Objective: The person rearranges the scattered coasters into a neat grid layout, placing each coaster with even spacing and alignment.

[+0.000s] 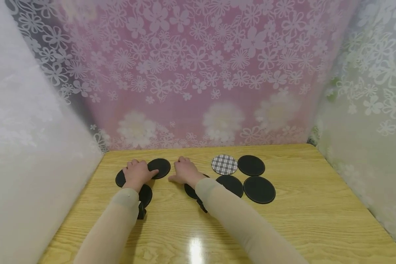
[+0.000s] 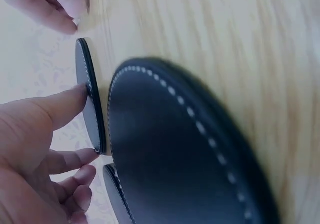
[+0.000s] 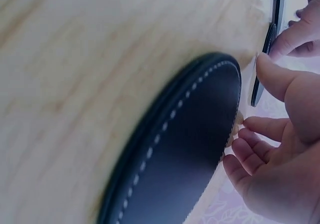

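Observation:
My left hand [image 1: 136,174] lies over the left group of round black coasters. Its thumb rests on the face of one stitched coaster [image 2: 93,114], and the index fingertip touches that coaster's rim. A second coaster [image 1: 120,178] is partly hidden behind this hand, and a third [image 1: 146,196] lies beside the wrist. To the right, my right hand [image 1: 185,171] is lowered to the wood with thumb and fingers spread, holding nothing I can see. A black coaster [image 3: 195,134] lies just behind its fingers, partly covered by the forearm in the head view.
Right of the right hand lie a plaid black-and-white coaster [image 1: 224,164] and black coasters [image 1: 251,165] beside and below it. All rest flat on the wooden table [image 1: 303,220]. A pink flowered curtain [image 1: 184,73] hangs behind, with pale sheets at both sides.

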